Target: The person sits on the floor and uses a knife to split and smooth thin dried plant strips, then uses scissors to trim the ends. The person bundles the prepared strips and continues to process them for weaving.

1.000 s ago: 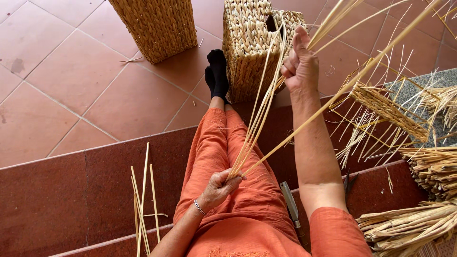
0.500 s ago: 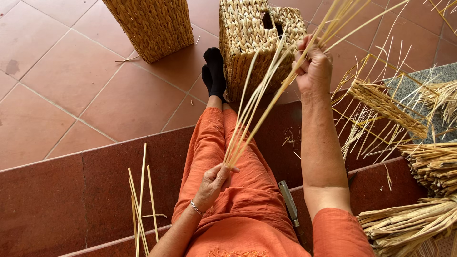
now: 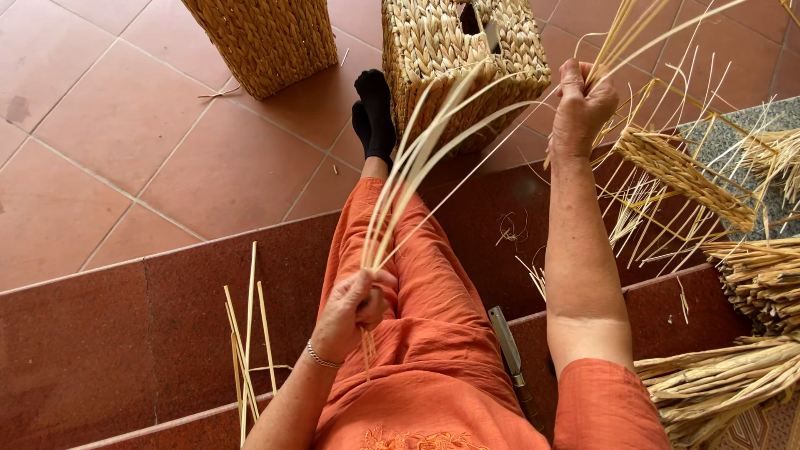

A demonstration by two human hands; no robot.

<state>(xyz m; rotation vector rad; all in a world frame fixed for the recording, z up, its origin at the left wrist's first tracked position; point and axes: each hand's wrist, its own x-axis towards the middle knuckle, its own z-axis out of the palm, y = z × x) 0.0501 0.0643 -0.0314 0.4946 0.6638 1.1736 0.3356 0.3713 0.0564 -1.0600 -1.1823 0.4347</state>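
Observation:
My left hand rests on my orange-trousered thigh and grips the lower ends of a bundle of pale straw strands. The strands rise from that hand and bow over toward the upper right. My right hand is raised with the arm stretched forward, closed around the upper part of the same strands, whose tips fan out beyond it toward the top right corner.
Two woven baskets stand on the tiled floor, one at top left, one by my black-socked foot. Loose straws lie on the dark red step. A knife lies beside my thigh. Straw bundles pile at right.
My right hand has moved rightward and closed on the strands, which now bow in a curve instead of running straight. My left hand keeps its grip on the thigh.

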